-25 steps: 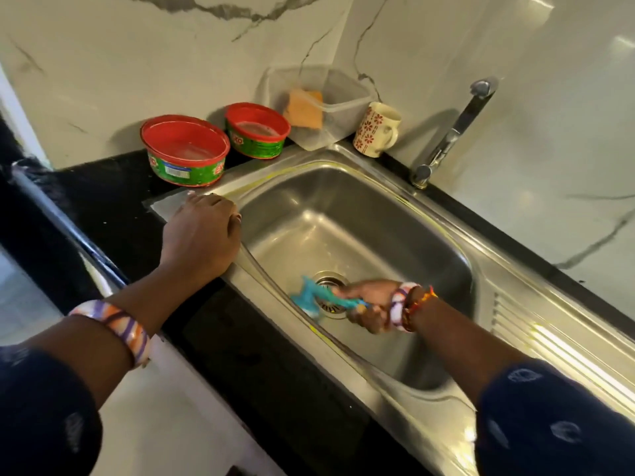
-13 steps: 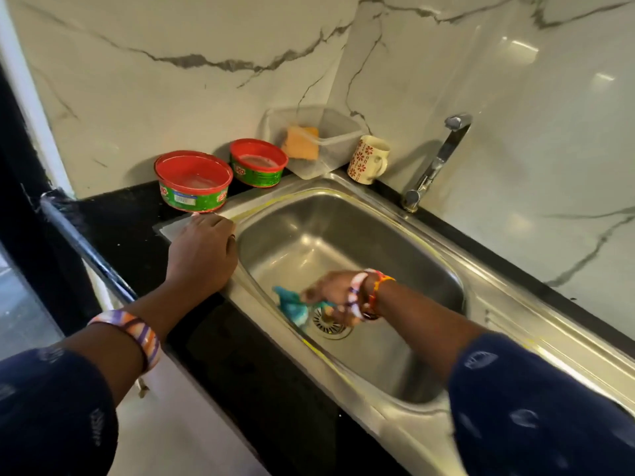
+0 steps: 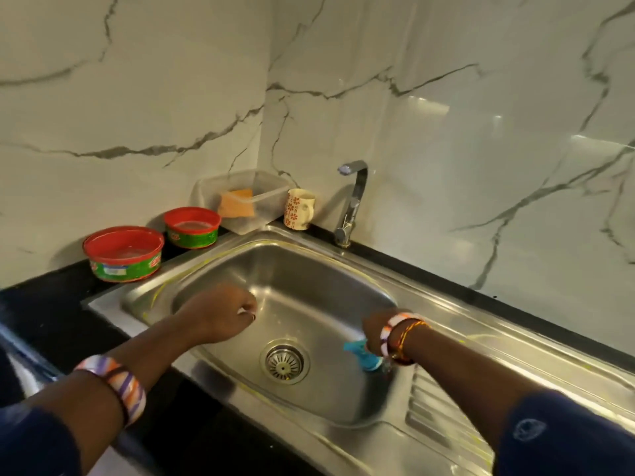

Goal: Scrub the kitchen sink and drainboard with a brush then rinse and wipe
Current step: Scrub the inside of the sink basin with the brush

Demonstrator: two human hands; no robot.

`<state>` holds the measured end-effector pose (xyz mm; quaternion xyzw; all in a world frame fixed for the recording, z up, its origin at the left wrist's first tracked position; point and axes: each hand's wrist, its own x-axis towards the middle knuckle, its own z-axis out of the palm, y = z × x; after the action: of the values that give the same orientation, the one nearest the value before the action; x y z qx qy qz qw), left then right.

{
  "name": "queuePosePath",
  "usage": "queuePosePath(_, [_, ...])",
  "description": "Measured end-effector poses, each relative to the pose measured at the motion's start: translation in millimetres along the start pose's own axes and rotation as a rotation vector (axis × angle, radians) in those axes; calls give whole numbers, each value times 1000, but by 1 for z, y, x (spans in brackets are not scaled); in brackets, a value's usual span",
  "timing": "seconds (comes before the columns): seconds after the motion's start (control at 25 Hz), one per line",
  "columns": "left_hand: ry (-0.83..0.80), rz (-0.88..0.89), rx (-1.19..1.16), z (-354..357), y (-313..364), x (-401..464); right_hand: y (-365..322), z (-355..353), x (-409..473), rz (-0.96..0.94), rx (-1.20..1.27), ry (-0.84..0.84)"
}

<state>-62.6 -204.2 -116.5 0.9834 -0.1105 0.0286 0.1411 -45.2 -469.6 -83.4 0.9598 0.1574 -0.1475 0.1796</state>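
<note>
1. Hands first: we see the left hand (image 3: 220, 312) curled into a loose fist over the left part of the basin, holding nothing; whether it touches the steel we cannot tell (motion blur).
2. Right hand (image 3: 376, 329) is closed around the blue brush (image 3: 362, 355), with the brush head down against the basin's right wall, near the drainboard (image 3: 457, 400).
3. Both wrists carry bangles, and dark blue sleeves show at the bottom corners.
4. Sink (image 3: 309, 280) is stainless steel, a rounded rectangle, shiny, with thin yellowish streaks along the rim. We see a round slotted drain (image 3: 284, 361) in the floor, between the two hands.
5. Drainboard is ridged steel, to the right of the basin.
6. Chrome tap (image 3: 352, 201) stands behind the basin, on a black counter (image 3: 51, 314), with a white marble-veined wall behind.
7. Containers: two red-rimmed round tubs (image 3: 123, 255) (image 3: 191, 228) with green labels sit at back left, contents pale and unclear.
8. Clear plastic box (image 3: 240, 201) holds an orange sponge (image 3: 237, 202); a patterned mug (image 3: 299, 209) stands just beside it.
</note>
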Motion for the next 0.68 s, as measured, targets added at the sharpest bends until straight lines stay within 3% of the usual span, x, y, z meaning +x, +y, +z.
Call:
queuePosePath(0.08, [-51, 11, -20, -8, 8, 6, -5, 3, -4, 12, -62, 137])
queuePosePath(0.2, [-137, -5, -53, -24, 9, 25, -13, -8, -2, 11, -30, 210])
queuePosePath(0.36, [-219, 47, 65, -48, 3, 58, -29, -40, 10, -8, 158, 300])
queuePosePath(0.56, [-151, 45, 156, -81, -55, 93, -62, -96, 51, 4, 565, 316])
queuePosePath(0.68, [-95, 34, 261, -103, -105, 99, -81, -130, 89, -5, 672, 351])
